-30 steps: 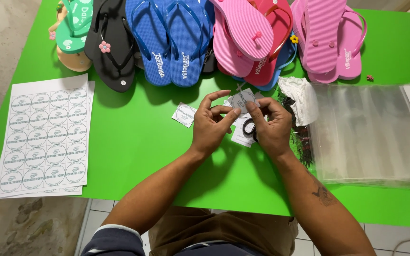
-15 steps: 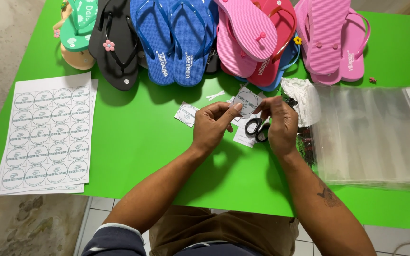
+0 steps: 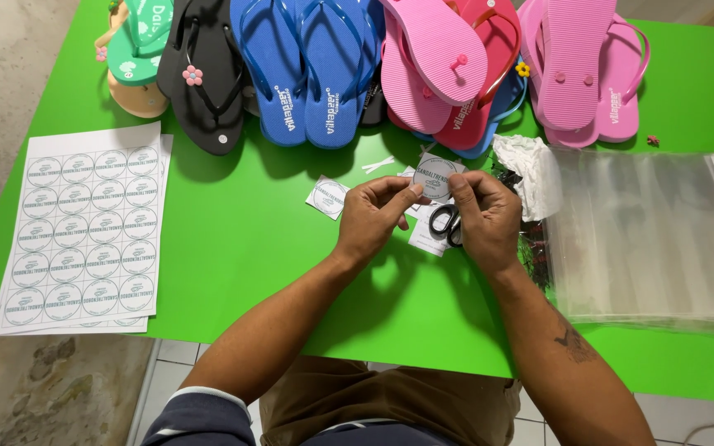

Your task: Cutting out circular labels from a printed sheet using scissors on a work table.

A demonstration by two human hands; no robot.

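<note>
Both the left hand [image 3: 373,219] and right hand [image 3: 483,219] pinch a round sticker [image 3: 435,178] between them, seemingly peeling it, black scissors [image 3: 448,225] just beneath the right hand.

Green table [image 3: 233,248], blue flip-flops [image 3: 307,74]

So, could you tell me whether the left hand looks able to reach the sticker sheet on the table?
Probably yes: bare green table lies between the left hand and the sticker sheet, though its fingers pinch a round sticker.
</note>
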